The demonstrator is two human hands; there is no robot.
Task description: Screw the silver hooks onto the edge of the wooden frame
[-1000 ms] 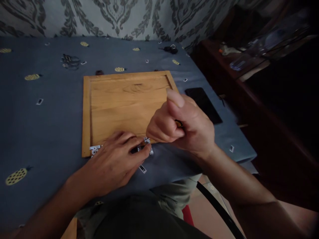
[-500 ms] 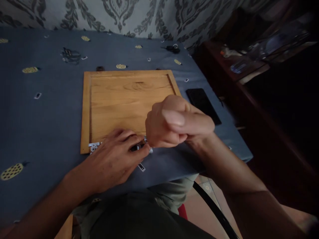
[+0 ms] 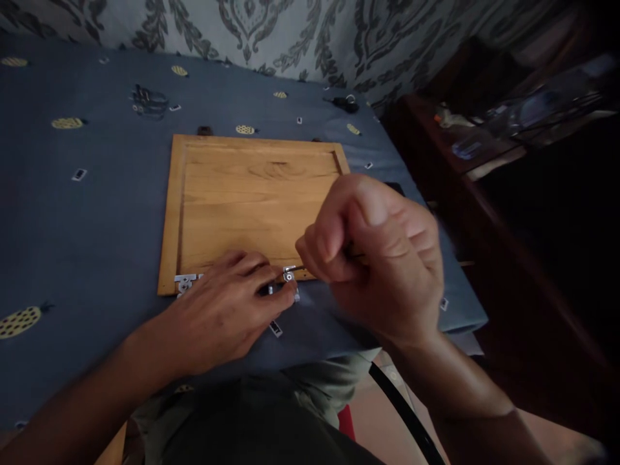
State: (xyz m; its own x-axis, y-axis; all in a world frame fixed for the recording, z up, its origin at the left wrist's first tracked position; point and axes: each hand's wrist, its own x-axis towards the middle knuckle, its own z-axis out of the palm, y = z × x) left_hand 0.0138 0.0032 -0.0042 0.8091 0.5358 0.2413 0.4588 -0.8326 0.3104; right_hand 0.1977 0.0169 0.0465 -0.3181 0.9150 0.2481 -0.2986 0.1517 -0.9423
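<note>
A wooden panel (image 3: pixel 252 206) with a raised frame lies flat on the cloth-covered table. At its near edge sits a metal hinge (image 3: pixel 289 276) with a cross-head screw showing. My left hand (image 3: pixel 232 303) lies over that edge, thumb and index finger closed about the hinge; part of the hinge is hidden beneath them. A second metal hinge (image 3: pixel 185 283) shows left of this hand. My right hand (image 3: pixel 378 258) is a closed fist above the panel's near right corner. From it a screwdriver (image 3: pixel 301 267) points left toward the hinge; only its thin shaft shows, the handle being hidden.
A dark phone (image 3: pixel 396 188) lies right of the panel, mostly behind my right hand. Keys (image 3: pixel 346 103) and a dark tangled item (image 3: pixel 148 102) lie farther back. Dark wooden furniture (image 3: pixel 436 142) stands at the right, and a patterned curtain (image 3: pixel 271 32) hangs behind the table.
My right fist has turned over at the wrist and shifted right, so the screwdriver shaft and the hinge screw now show. My left hand stays at the hinge. The view has shifted slightly.
</note>
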